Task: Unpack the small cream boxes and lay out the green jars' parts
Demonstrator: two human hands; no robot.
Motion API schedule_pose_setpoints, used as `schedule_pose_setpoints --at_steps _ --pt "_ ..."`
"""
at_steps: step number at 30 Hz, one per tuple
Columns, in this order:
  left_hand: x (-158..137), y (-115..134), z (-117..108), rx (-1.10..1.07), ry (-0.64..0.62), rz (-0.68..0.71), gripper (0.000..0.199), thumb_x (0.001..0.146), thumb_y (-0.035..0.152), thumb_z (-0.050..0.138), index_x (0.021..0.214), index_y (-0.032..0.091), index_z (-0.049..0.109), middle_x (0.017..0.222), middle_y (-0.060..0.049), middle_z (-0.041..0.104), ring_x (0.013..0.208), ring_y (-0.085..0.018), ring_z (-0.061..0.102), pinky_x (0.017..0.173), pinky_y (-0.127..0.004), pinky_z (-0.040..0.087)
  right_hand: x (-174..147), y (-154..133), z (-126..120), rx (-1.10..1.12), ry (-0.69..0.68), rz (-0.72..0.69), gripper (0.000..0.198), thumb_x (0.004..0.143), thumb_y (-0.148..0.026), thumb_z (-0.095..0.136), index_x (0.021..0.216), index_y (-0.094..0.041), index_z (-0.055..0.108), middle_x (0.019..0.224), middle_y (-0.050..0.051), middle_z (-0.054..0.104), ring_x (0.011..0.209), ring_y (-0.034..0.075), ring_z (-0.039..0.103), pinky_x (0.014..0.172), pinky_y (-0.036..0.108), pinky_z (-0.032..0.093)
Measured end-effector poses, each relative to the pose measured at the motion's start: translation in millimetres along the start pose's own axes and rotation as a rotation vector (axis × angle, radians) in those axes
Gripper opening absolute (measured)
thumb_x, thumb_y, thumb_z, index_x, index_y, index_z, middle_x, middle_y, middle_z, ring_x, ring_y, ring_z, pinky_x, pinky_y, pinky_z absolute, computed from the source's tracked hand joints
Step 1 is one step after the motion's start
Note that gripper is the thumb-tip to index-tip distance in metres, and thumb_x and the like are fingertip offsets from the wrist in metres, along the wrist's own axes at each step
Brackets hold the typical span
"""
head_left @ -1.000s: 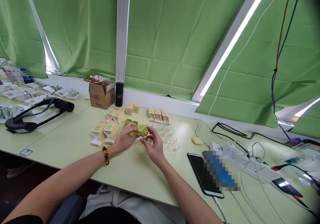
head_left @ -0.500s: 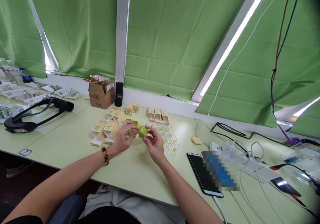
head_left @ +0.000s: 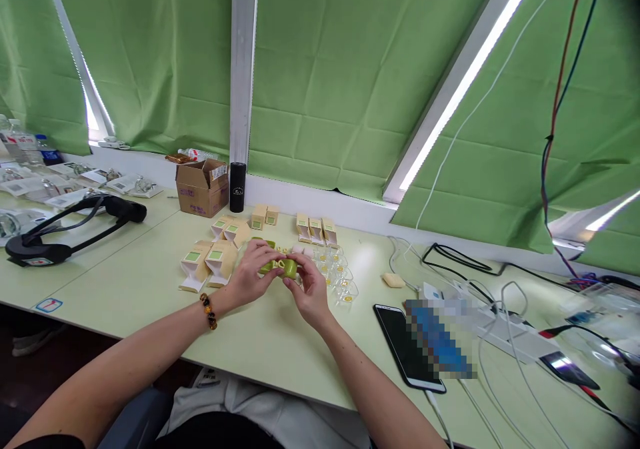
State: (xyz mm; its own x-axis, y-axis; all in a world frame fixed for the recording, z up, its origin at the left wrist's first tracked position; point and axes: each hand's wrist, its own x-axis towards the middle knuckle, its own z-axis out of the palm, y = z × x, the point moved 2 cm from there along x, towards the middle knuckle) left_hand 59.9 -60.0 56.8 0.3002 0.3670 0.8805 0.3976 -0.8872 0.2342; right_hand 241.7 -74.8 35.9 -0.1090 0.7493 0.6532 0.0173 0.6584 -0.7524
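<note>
Above the table's near middle, a small glossy green plastic piece (head_left: pixel 290 269) is pinched between my two hands. My right hand (head_left: pixel 311 289) grips it with thumb and fingers from the right. Thumb and fingertips of my left hand (head_left: pixel 253 272) close on its left side, where a small pale loop shows. Part of the piece is hidden by the fingers. More green pieces (head_left: pixel 270 243) lie just behind my left hand. Several clear plastic cups with yellow centres (head_left: pixel 345 289) stand right of my right hand. Small open cardboard boxes (head_left: pixel 220 265) sit left of my left hand.
More small boxes (head_left: pixel 315 229) line the back, near a carton (head_left: pixel 201 189) and a black tumbler (head_left: pixel 237 187). On the right lie a phone (head_left: pixel 407 345), a power strip (head_left: pixel 515 335) and cables. A black headset (head_left: pixel 75 229) rests at the left.
The green piece has been turned between my fingers; its loop now faces left instead of right. My left fingertips have moved right, onto the piece.
</note>
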Motion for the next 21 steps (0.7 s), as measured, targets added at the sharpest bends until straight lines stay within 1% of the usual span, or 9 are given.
schedule_pose_setpoints --at_steps 3,5,8,10,12,14,17,19,21 --pt "1 -2 0 -0.014 0.017 0.001 0.012 0.098 0.019 0.068 0.109 0.021 0.071 0.094 -0.007 0.074 0.101 -0.025 0.058 0.093 -0.045 0.052 -1 3 -1 -0.044 0.039 -0.019 0.044 0.087 -0.026 0.077 0.130 -0.028 0.068 0.130 0.011 0.066 0.119 0.028 0.067 0.101 0.045 0.059" --pt "0 -3 0 -0.043 0.030 -0.007 0.010 0.098 0.017 0.067 0.105 0.021 0.071 0.090 -0.007 0.073 0.100 -0.025 0.058 0.089 -0.042 0.053 -2 4 -1 -0.065 0.054 -0.035 0.044 0.086 -0.023 0.077 0.129 -0.027 0.068 0.129 0.011 0.068 0.119 0.028 0.067 0.101 0.046 0.060" --pt "-3 -5 2 -0.109 0.065 -0.059 0.007 0.098 0.018 0.066 0.100 0.020 0.072 0.086 -0.007 0.070 0.096 -0.023 0.060 0.081 -0.037 0.054 -2 3 0 -0.114 0.053 -0.078 0.043 0.086 -0.021 0.077 0.128 -0.028 0.070 0.128 0.011 0.069 0.123 0.029 0.066 0.104 0.048 0.059" --pt "-6 -6 4 -0.173 0.091 -0.141 0.007 0.098 0.021 0.067 0.095 0.020 0.073 0.086 -0.006 0.067 0.091 -0.021 0.062 0.076 -0.033 0.053 -2 2 0 -0.146 0.051 -0.101 0.043 0.087 -0.021 0.076 0.129 -0.029 0.069 0.128 0.011 0.069 0.124 0.029 0.066 0.105 0.049 0.059" --pt "-7 -6 6 -0.254 0.096 -0.249 0.012 0.097 0.025 0.070 0.088 0.019 0.073 0.086 -0.006 0.064 0.086 -0.019 0.063 0.072 -0.030 0.052 -3 0 0 -0.176 0.051 -0.122 0.043 0.088 -0.021 0.075 0.131 -0.029 0.069 0.129 0.011 0.069 0.125 0.030 0.066 0.106 0.050 0.059" --pt "-9 -7 9 -0.345 0.074 -0.354 0.017 0.095 0.029 0.071 0.083 0.018 0.072 0.084 -0.005 0.063 0.081 -0.017 0.063 0.069 -0.028 0.052 -3 -2 0 -0.211 0.051 -0.147 0.044 0.089 -0.020 0.074 0.132 -0.029 0.069 0.129 0.011 0.070 0.125 0.030 0.066 0.107 0.051 0.058" --pt "-10 -7 13 -0.485 0.036 -0.486 0.022 0.093 0.034 0.073 0.080 0.017 0.068 0.080 -0.003 0.064 0.075 -0.015 0.062 0.068 -0.026 0.052 -3 -5 -1 -0.273 0.048 -0.180 0.045 0.090 -0.018 0.072 0.133 -0.030 0.068 0.129 0.011 0.070 0.124 0.030 0.066 0.108 0.051 0.057" --pt "-11 -6 15 -0.554 0.025 -0.549 0.025 0.092 0.037 0.074 0.080 0.016 0.066 0.078 -0.003 0.065 0.072 -0.014 0.062 0.068 -0.027 0.053 -3 -7 0 -0.306 0.044 -0.195 0.046 0.090 -0.017 0.071 0.134 -0.030 0.068 0.128 0.010 0.071 0.123 0.029 0.067 0.107 0.050 0.057" --pt "-12 -7 17 -0.592 0.025 -0.579 0.026 0.091 0.038 0.075 0.079 0.016 0.066 0.076 -0.003 0.065 0.071 -0.014 0.061 0.068 -0.027 0.053 -3 -7 0 -0.327 0.040 -0.209 0.047 0.090 -0.016 0.071 0.134 -0.030 0.068 0.128 0.010 0.071 0.121 0.029 0.068 0.105 0.048 0.058"
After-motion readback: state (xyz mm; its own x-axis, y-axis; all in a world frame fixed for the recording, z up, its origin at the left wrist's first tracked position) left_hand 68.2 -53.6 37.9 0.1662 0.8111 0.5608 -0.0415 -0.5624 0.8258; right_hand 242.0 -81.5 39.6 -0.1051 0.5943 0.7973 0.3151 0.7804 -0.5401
